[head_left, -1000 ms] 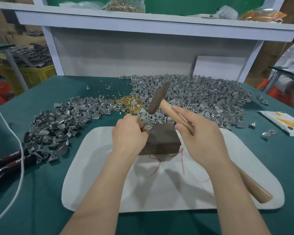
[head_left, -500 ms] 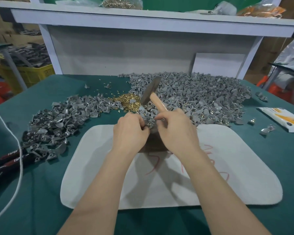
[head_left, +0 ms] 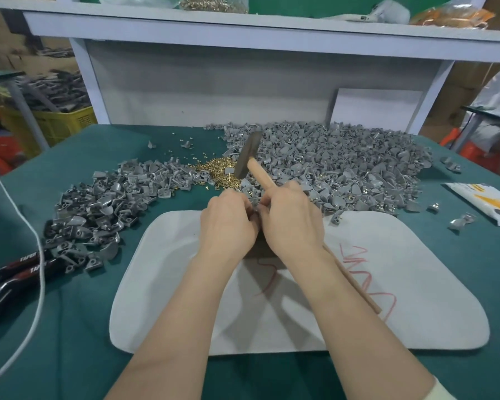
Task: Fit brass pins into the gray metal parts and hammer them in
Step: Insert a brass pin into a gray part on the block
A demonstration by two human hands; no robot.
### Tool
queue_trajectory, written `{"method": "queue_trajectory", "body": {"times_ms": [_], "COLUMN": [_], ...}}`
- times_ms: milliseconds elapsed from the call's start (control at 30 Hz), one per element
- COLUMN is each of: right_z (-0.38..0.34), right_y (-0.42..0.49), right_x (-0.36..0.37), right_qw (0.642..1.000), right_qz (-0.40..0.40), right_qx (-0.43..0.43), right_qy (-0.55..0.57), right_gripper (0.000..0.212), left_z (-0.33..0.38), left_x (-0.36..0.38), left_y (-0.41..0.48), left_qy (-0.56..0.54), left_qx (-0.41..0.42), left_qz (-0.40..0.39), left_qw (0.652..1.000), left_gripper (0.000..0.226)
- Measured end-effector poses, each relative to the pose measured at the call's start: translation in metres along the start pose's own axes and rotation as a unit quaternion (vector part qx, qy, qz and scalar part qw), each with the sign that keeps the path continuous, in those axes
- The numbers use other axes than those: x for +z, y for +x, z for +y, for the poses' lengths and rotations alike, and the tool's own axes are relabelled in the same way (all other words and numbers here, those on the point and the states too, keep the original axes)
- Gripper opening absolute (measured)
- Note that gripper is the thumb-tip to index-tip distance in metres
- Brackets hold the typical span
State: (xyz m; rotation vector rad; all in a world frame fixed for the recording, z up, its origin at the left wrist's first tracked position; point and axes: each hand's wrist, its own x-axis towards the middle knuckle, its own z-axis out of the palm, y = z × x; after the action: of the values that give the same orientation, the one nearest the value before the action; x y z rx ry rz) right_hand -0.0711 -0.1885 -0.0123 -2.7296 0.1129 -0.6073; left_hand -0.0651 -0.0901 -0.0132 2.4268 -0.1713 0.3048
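Note:
My left hand point(head_left: 228, 223) and my right hand point(head_left: 290, 219) meet over the dark block point(head_left: 254, 251), which they almost hide. Their fingertips pinch a small gray metal part point(head_left: 254, 202) between them. My right hand also keeps the wooden-handled hammer point(head_left: 260, 174), its steel head point(head_left: 247, 154) tilted up over the loose brass pins point(head_left: 218, 171). A big heap of gray parts point(head_left: 344, 166) lies behind the hands, and a second heap point(head_left: 98, 209) sits to the left.
A white mat point(head_left: 401, 284) with red scribbles lies under the block on the green table point(head_left: 55, 327). Black-handled pliers point(head_left: 15, 275) and a white cable point(head_left: 38, 255) lie at the left. A white and yellow packet point(head_left: 485, 203) lies at the right, stray parts point(head_left: 459, 222) nearby.
My right hand has come left from the raised hammer grip to meet my left hand over the block. The hammer head has dropped lower and further back.

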Motion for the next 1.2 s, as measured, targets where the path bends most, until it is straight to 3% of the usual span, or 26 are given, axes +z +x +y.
{"method": "queue_trajectory", "body": {"times_ms": [267, 667, 833, 933, 1033, 1200], "right_z": [-0.005, -0.006, 0.004, 0.016, 0.032, 0.048], "right_y": [-0.001, -0.002, -0.001, -0.001, -0.008, -0.032], "right_x": [-0.001, 0.0, -0.007, -0.027, -0.046, -0.046], "right_qw": [0.998, 0.997, 0.998, 0.992, 0.99, 0.99], "right_qz": [-0.02, -0.024, -0.05, -0.011, 0.019, 0.019], "right_qx": [-0.015, -0.025, -0.005, -0.028, -0.021, 0.01], "right_qy": [-0.049, -0.067, 0.039, 0.126, 0.137, 0.142], "right_gripper": [0.022, 0.027, 0.033, 0.041, 0.049, 0.036], "left_z": [0.001, 0.002, -0.003, -0.005, -0.005, -0.004], "left_x": [-0.001, -0.004, -0.002, -0.002, -0.001, 0.0], "left_y": [0.0, 0.0, 0.002, 0.002, 0.002, 0.003], "left_qy": [-0.005, -0.003, -0.022, 0.0, 0.013, 0.009], "left_qx": [0.036, 0.044, -0.006, -0.013, -0.013, -0.024], "left_qz": [-0.007, -0.018, -0.015, -0.005, 0.002, 0.002], "left_qw": [0.999, 0.999, 1.0, 1.0, 1.0, 1.0], "left_gripper": [0.013, 0.012, 0.01, 0.008, 0.004, 0.001]}}
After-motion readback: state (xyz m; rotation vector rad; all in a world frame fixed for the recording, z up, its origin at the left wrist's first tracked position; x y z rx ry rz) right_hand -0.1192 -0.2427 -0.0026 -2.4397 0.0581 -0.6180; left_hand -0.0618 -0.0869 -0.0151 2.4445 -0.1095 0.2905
